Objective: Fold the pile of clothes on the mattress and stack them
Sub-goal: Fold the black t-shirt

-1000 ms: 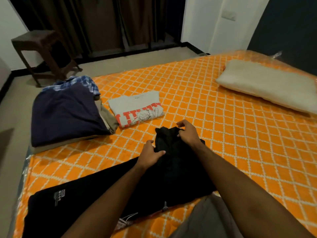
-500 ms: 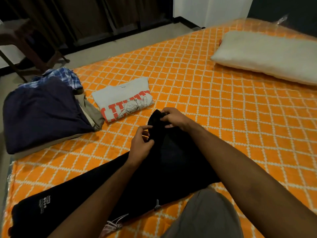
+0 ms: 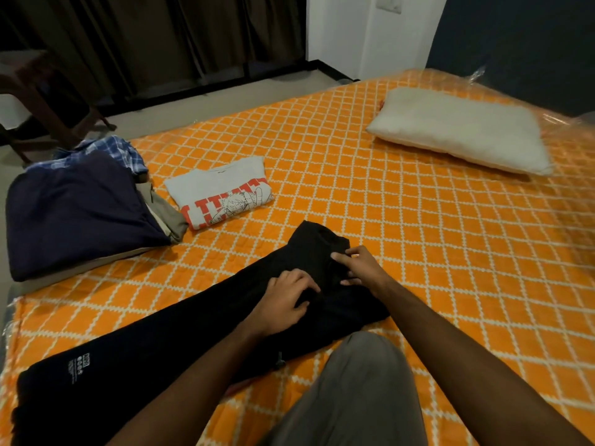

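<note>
- A person is kneeling or sitting at the near edge of a mattress (image 3: 402,226) covered in an orange sheet with a white diamond pattern, reaching both arms forward.
- A pair of black trousers (image 3: 154,342) is lying just in front of them, its long axis running from the lower left of the frame up to the centre, where the bunched end is sitting.
- The left hand (image 3: 286,302) is resting on the trousers near that bunched end, fingers curled into the dark cloth as if pinching it.
- The right hand (image 3: 360,267) is lying just beyond and to the right, fingers spread and pressing on the same end; whether it is gripping a fold is hard to tell.
- Both hands are working at the centre end, so the long leg section is trailing away toward the lower left, nearer the left arm.
- A folded grey T-shirt (image 3: 219,193) with red lettering is lying apart from the trousers, above and left of centre.
- The unfolded pile (image 3: 77,210), topped by a dark navy garment, is sitting at the left edge of the mattress, close to its side.
- A white pillow (image 3: 460,130) is lying in the upper right, well apart.
- The open sheet right of the hands is offering the most room for folding; the mattress edge is running close along the lower left.
</note>
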`<state>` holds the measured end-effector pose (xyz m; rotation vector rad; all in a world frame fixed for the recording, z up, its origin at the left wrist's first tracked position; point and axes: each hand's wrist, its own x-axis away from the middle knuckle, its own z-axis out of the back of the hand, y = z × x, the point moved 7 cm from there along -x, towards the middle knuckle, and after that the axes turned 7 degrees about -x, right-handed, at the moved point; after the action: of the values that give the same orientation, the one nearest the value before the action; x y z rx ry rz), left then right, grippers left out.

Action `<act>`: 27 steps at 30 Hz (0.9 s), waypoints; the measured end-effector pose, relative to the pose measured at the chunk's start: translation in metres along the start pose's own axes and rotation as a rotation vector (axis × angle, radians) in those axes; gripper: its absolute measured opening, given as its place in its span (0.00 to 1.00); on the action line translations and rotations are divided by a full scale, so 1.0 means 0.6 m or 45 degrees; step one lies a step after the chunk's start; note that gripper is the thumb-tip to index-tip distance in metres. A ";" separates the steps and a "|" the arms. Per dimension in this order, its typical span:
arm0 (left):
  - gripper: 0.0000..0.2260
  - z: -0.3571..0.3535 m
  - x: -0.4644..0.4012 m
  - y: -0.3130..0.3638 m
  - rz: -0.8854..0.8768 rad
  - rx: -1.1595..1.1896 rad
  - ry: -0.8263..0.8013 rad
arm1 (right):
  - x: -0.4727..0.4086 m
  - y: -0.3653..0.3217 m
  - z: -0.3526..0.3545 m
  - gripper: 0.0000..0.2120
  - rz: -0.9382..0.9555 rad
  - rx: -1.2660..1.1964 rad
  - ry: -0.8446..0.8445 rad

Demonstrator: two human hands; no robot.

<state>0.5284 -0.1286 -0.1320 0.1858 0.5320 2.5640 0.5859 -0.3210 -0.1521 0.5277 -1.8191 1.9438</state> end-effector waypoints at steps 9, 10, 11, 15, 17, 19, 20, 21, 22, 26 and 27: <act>0.26 -0.037 0.051 -0.065 -0.009 -0.401 -0.316 | 0.000 -0.014 0.020 0.11 0.272 0.571 0.221; 0.26 -0.041 0.055 -0.065 -0.054 -0.415 -0.332 | 0.005 -0.012 0.016 0.15 0.336 0.727 0.224; 0.27 -0.044 0.059 -0.064 -0.095 -0.428 -0.343 | 0.014 -0.011 0.010 0.20 0.423 0.937 0.244; 0.31 -0.035 0.095 -0.062 -0.165 -0.478 -0.337 | 0.059 -0.013 -0.084 0.30 0.903 1.593 0.016; 0.32 -0.024 0.134 -0.087 -0.096 -0.487 -0.264 | 0.069 0.003 -0.146 0.28 0.886 1.642 -0.239; 0.31 -0.009 0.186 -0.128 -0.002 -0.517 -0.176 | 0.082 0.016 -0.204 0.26 0.834 1.688 -0.347; 0.31 -0.002 0.213 -0.149 0.050 -0.536 -0.149 | 0.089 0.018 -0.228 0.25 0.849 1.722 -0.340; 0.30 0.006 0.241 -0.171 0.109 -0.541 -0.139 | 0.100 0.019 -0.251 0.25 0.885 1.767 -0.314; 0.28 0.021 0.276 -0.196 0.171 -0.555 -0.135 | 0.114 0.020 -0.283 0.24 0.951 1.806 -0.297; 0.25 0.085 0.411 -0.278 0.297 -0.731 -0.117 | 0.179 0.049 -0.418 0.26 1.113 1.835 -0.389; 0.25 0.101 0.453 -0.305 0.353 -0.757 -0.124 | 0.200 0.058 -0.461 0.27 1.140 1.837 -0.442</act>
<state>0.3919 0.1748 -0.1426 0.1789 -0.3227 2.8322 0.4695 -0.0409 -0.1352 0.4431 -0.3615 3.8333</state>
